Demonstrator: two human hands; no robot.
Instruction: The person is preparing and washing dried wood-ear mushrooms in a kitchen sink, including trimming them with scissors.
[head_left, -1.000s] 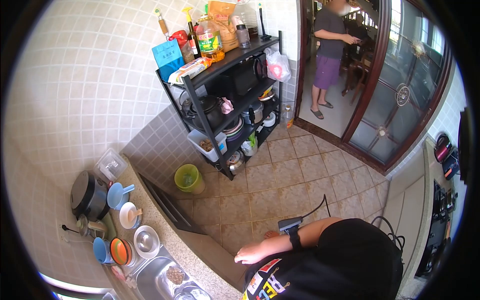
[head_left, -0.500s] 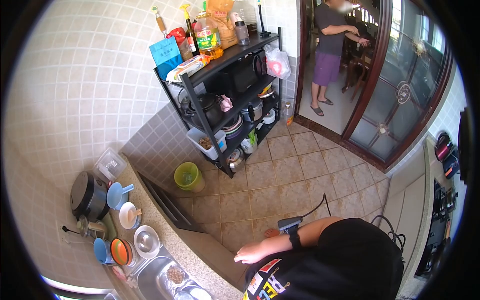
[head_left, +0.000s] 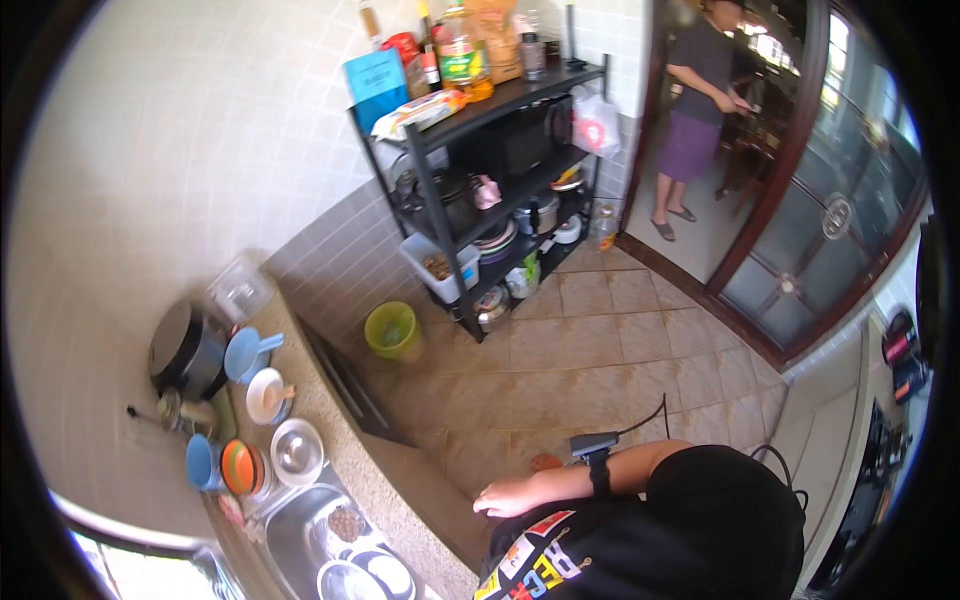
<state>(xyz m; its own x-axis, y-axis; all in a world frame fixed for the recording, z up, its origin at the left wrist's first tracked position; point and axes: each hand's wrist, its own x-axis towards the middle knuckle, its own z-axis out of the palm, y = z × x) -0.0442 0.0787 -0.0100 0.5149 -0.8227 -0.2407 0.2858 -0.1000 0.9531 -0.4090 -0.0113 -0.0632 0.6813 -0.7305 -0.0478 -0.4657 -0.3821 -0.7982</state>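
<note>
Head: R hand (head_left: 506, 496) nr counter (head_left: 380, 488)

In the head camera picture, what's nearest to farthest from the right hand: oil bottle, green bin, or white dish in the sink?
From the right hand:
1. White dish, in the sink.
2. Green bin, on the floor.
3. Oil bottle, top of the shelf.

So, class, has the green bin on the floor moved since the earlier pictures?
No. Judged against the black shelf, the green bin keeps its place; the camera's whole view has shifted.
</note>
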